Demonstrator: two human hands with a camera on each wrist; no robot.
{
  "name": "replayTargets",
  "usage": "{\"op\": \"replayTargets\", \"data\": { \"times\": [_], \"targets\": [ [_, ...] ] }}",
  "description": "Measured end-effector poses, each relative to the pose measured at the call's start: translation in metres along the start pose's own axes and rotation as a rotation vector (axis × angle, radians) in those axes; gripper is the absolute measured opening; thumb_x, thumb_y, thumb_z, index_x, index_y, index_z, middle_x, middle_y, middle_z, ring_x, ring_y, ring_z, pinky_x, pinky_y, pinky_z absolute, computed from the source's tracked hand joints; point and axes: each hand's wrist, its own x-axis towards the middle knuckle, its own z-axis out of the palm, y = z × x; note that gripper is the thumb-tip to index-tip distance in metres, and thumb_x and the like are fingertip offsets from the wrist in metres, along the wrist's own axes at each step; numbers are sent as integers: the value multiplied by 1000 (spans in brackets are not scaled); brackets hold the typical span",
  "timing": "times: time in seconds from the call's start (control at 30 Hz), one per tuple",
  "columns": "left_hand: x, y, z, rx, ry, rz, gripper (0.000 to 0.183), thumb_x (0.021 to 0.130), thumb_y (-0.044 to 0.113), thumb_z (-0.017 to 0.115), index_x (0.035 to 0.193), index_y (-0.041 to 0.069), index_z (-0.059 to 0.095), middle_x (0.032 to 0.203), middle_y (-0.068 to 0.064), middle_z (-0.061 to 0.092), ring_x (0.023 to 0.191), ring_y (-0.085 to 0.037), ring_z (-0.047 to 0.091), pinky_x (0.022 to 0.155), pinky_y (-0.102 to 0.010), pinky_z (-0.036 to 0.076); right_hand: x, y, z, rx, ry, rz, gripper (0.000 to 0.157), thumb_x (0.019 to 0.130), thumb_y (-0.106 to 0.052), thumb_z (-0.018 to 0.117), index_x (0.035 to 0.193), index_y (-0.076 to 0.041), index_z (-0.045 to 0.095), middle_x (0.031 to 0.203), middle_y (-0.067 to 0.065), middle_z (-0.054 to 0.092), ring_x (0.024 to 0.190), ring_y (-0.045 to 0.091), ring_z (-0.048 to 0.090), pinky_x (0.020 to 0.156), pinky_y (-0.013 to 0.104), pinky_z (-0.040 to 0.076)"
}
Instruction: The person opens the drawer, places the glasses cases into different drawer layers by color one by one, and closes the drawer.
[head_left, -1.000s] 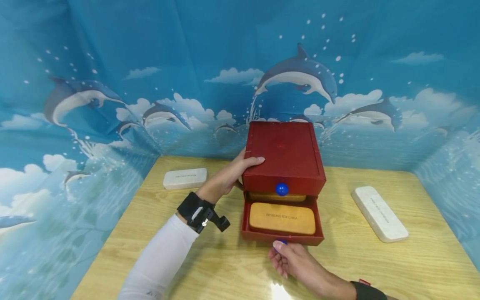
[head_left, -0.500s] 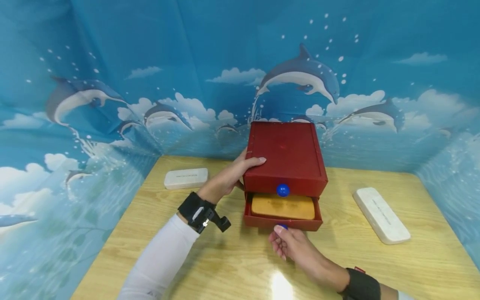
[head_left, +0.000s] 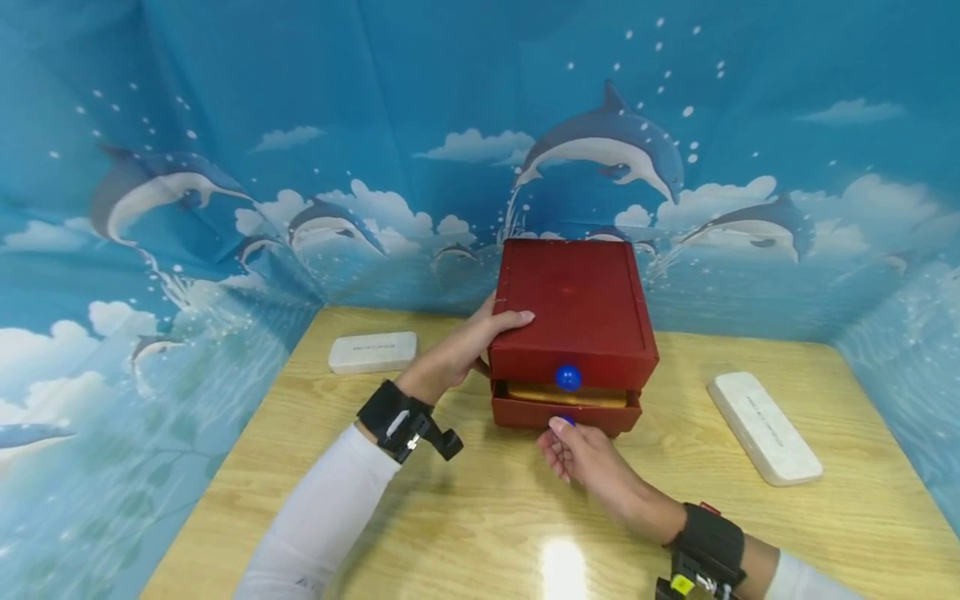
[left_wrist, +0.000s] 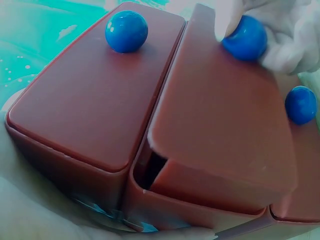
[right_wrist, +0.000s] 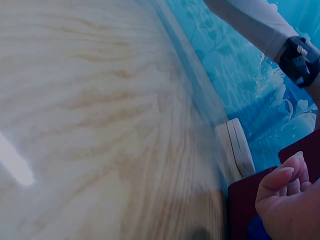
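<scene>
A red drawer box stands at the far middle of the table, its top drawer pushed in. My left hand holds the box at its left side, thumb laid over the top edge. Below the top drawer's blue knob, a second drawer sticks out a little way. In it lies a yellow case, mostly hidden. My right hand pinches that drawer's blue knob between thumb and fingers. Farther down, a third blue knob shows in the left wrist view.
One white case lies on the wooden table to the left of the box. Another white case lies at an angle on the right. A blue dolphin-print cloth hangs close behind the box.
The second drawer has slid inward, away from me, with my right hand on its knob, so less of the yellow case shows. My left hand has kept its hold on the box.
</scene>
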Motion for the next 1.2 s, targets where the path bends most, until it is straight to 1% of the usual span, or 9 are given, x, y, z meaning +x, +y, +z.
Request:
{"op": "replayTargets", "data": {
  "times": [0.13, 0.37, 0.47, 0.67, 0.83, 0.93, 1.07, 1.2],
  "targets": [
    [0, 1, -1, -2, -11, -8, 80, 86, 56, 60, 147, 41, 11, 122, -11, 53, 99, -31, 59, 67, -51, 52, 7, -1, -2, 1, 8, -12, 63, 98, -54, 42, 105, 7, 57, 84, 11, 55, 70, 19, 49, 56, 24, 41],
    [1, 2, 0, 37, -15, -15, 76, 92, 50, 53, 150, 34, 6, 127, -11, 48, 104, -31, 54, 69, -52, 51, 17, -3, -5, 40, 13, -24, 63, 98, -53, 42, 106, 8, 55, 79, 10, 53, 59, 17, 47, 47, 23, 37],
    [0, 3, 0, 34, -18, -12, 75, 93, 48, 52, 150, 34, 6, 128, -11, 47, 105, -32, 54, 70, -52, 51, 18, -4, -6, 41, 16, -28, 64, 98, -53, 42, 108, 9, 54, 80, 10, 53, 56, 16, 47, 45, 23, 37],
    [0, 0, -1, 16, -14, -11, 77, 87, 56, 58, 147, 42, 11, 128, -9, 47, 106, -32, 52, 67, -52, 51, 21, -4, -7, 60, 1, -42, 63, 98, -53, 43, 109, 9, 53, 81, 9, 53, 54, 15, 47, 43, 23, 37],
    [0, -1, -1, 13, 5, -1, 77, 84, 59, 59, 146, 43, 15, 125, -8, 49, 105, -32, 53, 67, -52, 51, 22, -5, -6, 90, 2, -45, 58, 97, -51, 45, 106, 5, 55, 79, 6, 53, 53, 14, 47, 42, 23, 37],
    [1, -2, 0, 9, 13, 0, 76, 85, 59, 59, 145, 45, 15, 125, -7, 49, 105, -32, 53, 67, -54, 50, 22, -5, -5, 103, 3, -47, 57, 98, -50, 44, 105, 5, 54, 78, 6, 52, 52, 14, 46, 42, 23, 36],
    [0, -2, 0, 6, 11, 4, 75, 85, 58, 59, 145, 47, 15, 126, -7, 47, 105, -32, 53, 67, -53, 50, 21, -4, -4, 104, 10, -45, 61, 98, -51, 42, 106, 8, 52, 77, 6, 51, 52, 14, 46, 42, 23, 36],
    [0, -2, 1, 7, 6, 11, 74, 85, 58, 59, 145, 47, 15, 126, -7, 47, 105, -32, 53, 66, -53, 51, 19, -4, -5, 86, 22, -45, 66, 96, -56, 43, 107, 8, 54, 78, 9, 50, 52, 15, 46, 42, 24, 36]
  ]
}}
